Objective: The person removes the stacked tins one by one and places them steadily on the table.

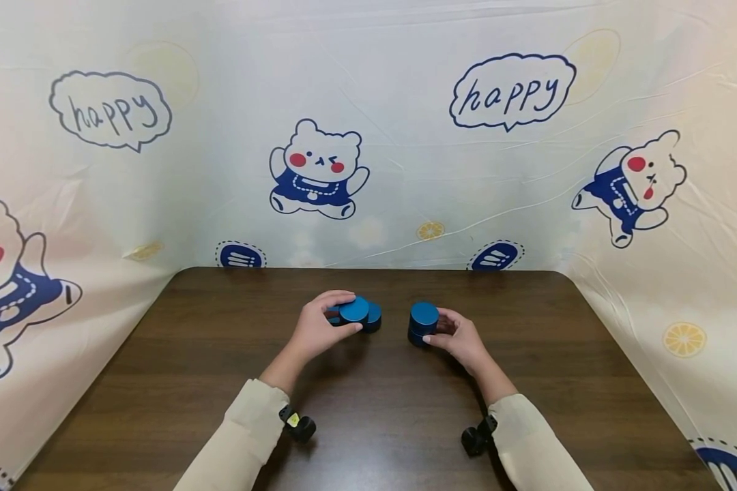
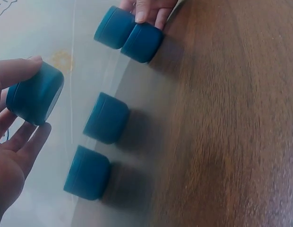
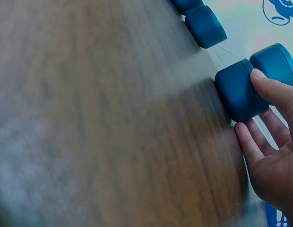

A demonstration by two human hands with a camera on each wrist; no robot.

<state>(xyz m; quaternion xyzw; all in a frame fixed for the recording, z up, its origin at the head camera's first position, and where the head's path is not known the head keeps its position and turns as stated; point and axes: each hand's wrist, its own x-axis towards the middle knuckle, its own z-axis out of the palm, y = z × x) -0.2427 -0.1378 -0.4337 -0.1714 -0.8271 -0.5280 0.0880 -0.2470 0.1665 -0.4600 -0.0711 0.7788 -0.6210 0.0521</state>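
My left hand (image 1: 319,329) grips a blue round lidded tin (image 2: 40,92) between thumb and fingers, raised over the table. Two more such tins, one (image 2: 106,118) and another (image 2: 87,173), stand upright side by side on the table beneath it. In the head view, the held tin partly hides them. To the right is a stack of two blue tins, an upper one (image 1: 424,314) on a lower one (image 3: 238,91). My right hand (image 1: 463,339) holds the lower tin, thumb near its lid seam and fingers along the opposite side.
The brown wooden table (image 1: 368,423) has its far edge close behind the tins. A pale printed curtain (image 1: 393,170) with bears and lettering hangs behind and at both sides. Small black cameras sit on both wrists, the left one (image 1: 304,428) near the tabletop.
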